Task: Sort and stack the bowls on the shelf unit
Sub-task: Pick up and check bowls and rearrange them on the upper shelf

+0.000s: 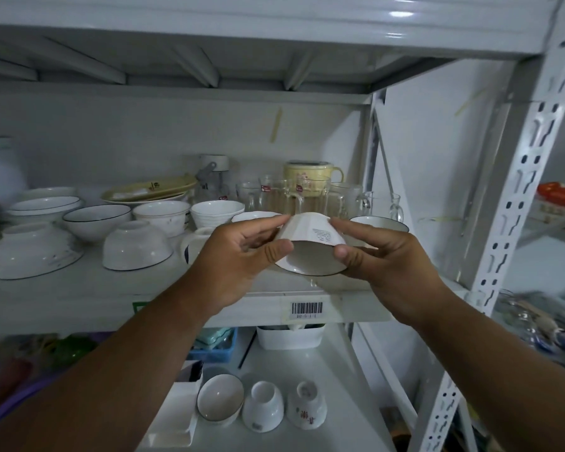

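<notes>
On the shelf's (pixel 79 298) left, two upturned bowls (pixel 35 251) and several upright ones sat loose, unstacked, so most sorting seemed left. My left hand (pixel 238 252) and right hand (pixel 382 256) both pinched a dark-rimmed white bowl (pixel 310 246), tipped, above the shelf's front edge.

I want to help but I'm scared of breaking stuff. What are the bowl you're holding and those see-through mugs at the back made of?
The bowl held in both hands, left and right, looks like glazed white ceramic: smooth, opaque, shiny, with a thin dark rim line and a printed label. The mugs look like clear glass, since the yellow pot behind shows through, though clear plastic is possible. Both would likely break.
</notes>
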